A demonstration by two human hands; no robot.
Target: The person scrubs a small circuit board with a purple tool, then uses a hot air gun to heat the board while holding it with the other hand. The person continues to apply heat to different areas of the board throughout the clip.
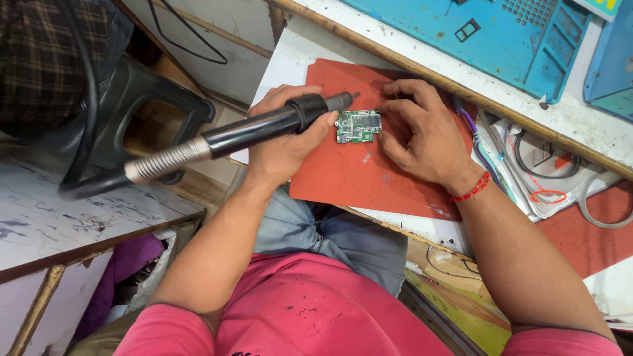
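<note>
Gripping the black hot-air wand in your closed left hand, you point its nozzle toward the top edge of the small green circuit board. That board lies flat on the red mat, between both hands. Your right hand rests on the mat with fingers bent, fingertips pressing the board's right edge; a red thread bracelet circles that wrist.

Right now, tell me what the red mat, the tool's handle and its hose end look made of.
Red mat: probably silicone or rubber, matte and smudged. Tool's handle, in the left hand: glossy black, likely plastic. Hose end: a silvery coil, apparently metal spring.
</note>
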